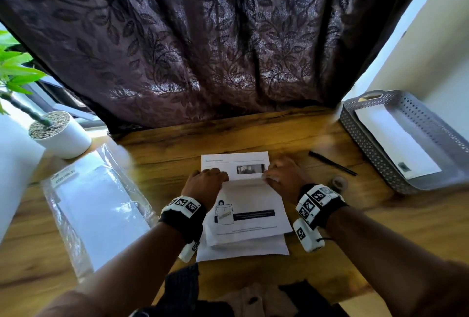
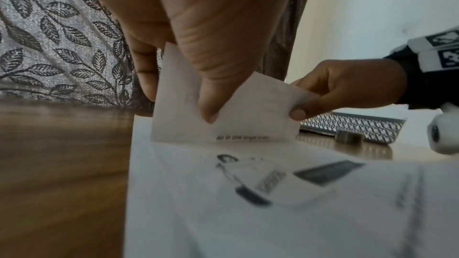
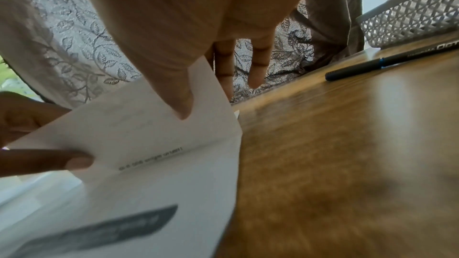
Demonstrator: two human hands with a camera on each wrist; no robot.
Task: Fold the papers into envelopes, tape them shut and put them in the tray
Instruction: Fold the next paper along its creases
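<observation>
At a wooden desk [image 1: 317, 217], a person folds the top printed sheet [image 1: 247, 211] of a small stack of papers [image 1: 243, 247] lying at the centre. The left hand [image 1: 205, 184] pinches the sheet's raised flap [image 2: 223, 105] at its left corner, thumb in front and fingers behind; the right hand [image 1: 284, 177] pinches the right corner the same way — the wrist views show the flap standing up from a crease, a line of print just above the fold. The rest of the sheet lies flat on the stack, its drawing and dark bar facing up.

At about two o'clock from the papers sits the grey perforated tray [image 1: 375, 154], already holding a white envelope [image 1: 396, 139]. A black pen [image 1: 332, 163] lies between the stack and the tray, and a tape roll [image 1: 338, 183] rests just beside the right wrist, at three o'clock. At nine o'clock is a clear plastic packet of white sheets [image 1: 96, 205]; beyond it, at ten o'clock, a white plant pot [image 1: 62, 136]. A dark leaf-patterned curtain [image 1: 203, 37] hangs at twelve o'clock behind the desk.
</observation>
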